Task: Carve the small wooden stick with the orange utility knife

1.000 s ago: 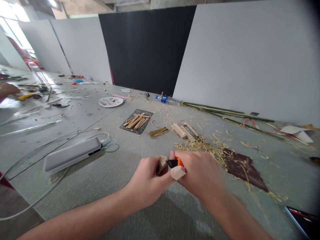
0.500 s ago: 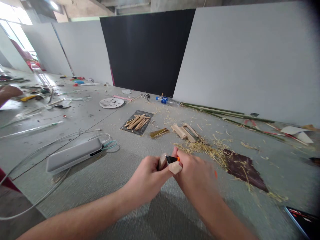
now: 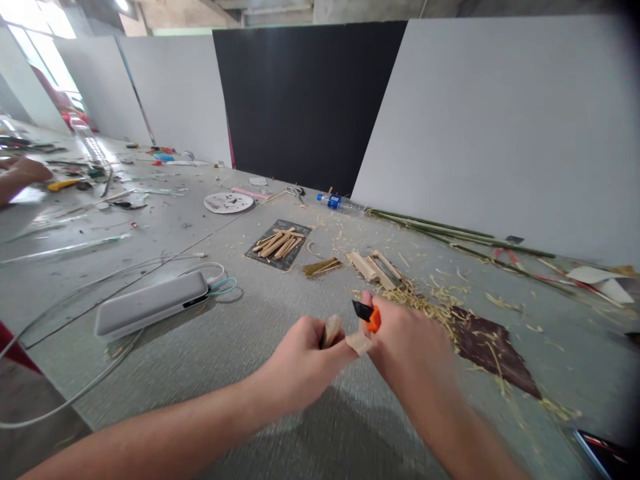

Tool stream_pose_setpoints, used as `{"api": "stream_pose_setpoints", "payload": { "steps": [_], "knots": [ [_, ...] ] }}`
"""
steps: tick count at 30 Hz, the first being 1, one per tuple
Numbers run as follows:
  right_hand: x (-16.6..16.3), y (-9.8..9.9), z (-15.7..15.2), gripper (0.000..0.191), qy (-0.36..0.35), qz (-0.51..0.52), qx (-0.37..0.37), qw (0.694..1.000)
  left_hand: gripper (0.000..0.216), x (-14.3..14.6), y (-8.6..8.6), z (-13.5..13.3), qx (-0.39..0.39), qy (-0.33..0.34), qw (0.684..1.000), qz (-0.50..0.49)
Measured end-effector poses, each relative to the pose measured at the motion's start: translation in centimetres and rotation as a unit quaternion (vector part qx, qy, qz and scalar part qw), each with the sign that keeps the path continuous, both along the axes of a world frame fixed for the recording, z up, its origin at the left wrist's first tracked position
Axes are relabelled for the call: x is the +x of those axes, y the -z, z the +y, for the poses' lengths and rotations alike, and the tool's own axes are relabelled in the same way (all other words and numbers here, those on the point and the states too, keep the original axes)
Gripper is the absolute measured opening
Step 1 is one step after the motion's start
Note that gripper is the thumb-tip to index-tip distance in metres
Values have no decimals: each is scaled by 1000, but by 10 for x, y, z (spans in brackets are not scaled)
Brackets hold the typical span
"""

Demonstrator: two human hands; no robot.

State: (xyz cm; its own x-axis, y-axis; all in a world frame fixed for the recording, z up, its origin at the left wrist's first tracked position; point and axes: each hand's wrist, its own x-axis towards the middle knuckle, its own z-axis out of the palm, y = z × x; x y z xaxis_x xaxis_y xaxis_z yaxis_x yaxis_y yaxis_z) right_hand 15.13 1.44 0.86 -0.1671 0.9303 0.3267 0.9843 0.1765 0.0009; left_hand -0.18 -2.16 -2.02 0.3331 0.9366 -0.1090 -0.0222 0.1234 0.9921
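The left hand (image 3: 300, 363) curls its fingers closed around the wood (image 3: 332, 331), leaving the pale end exposed, presumably for a firm hold, while its thumb (image 3: 343, 354) extends toward the right hand (image 3: 413, 333), bearing a wrap (image 3: 358, 343) that probably guards the skin. The right hand's fingers close around the knife (image 3: 373, 320), the blade (image 3: 361, 310) angled leftward, apart from the wood. Beyond, shavings (image 3: 443, 317) lie partly over the brown sheet (image 3: 483, 340), and sticks (image 3: 278, 244) sit piled on a dark mat (image 3: 256, 255), likely to keep them together.
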Motion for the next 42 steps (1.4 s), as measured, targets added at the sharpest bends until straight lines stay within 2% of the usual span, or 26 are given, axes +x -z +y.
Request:
{"api": "stream_pose_setpoints", "payload": {
  "steps": [9, 17, 21, 25, 31, 34, 36, 38, 42],
  "knots": [
    [0, 4, -5, 51, -140, 47, 32, 989, 54, -6, -4, 0, 8, 3, 1000, -23],
    [1, 3, -4, 48, -203, 27, 40, 978, 58, -6, 0, -1, 67, -12, 998, 19],
    [-1, 5, -6, 48, -179, 19, 35, 983, 57, -5, 3, -2, 90, -32, 995, 42],
    [-8, 8, -10, 47, -99, 16, 19, 995, 56, -4, -1, -2, 94, -37, 994, 30],
    [-19, 2, -11, 40, 25, 5, -67, 997, 57, 3, -2, -9, 66, -45, 994, 69],
    [-16, -2, -5, 31, 82, -7, -75, 994, 58, 7, 1, -10, 31, 2, 997, 67],
    [-12, -4, -3, 26, 69, -10, -64, 996, 60, 6, 2, -7, 19, 12, 999, 44],
    [-8, -5, -3, 27, 36, -9, -48, 998, 61, 3, 0, -1, 16, -4, 1000, 26],
    [-4, -2, -6, 40, -18, -5, -20, 1000, 59, -5, -4, 4, 5, -18, 1000, 7]
  ]
}}
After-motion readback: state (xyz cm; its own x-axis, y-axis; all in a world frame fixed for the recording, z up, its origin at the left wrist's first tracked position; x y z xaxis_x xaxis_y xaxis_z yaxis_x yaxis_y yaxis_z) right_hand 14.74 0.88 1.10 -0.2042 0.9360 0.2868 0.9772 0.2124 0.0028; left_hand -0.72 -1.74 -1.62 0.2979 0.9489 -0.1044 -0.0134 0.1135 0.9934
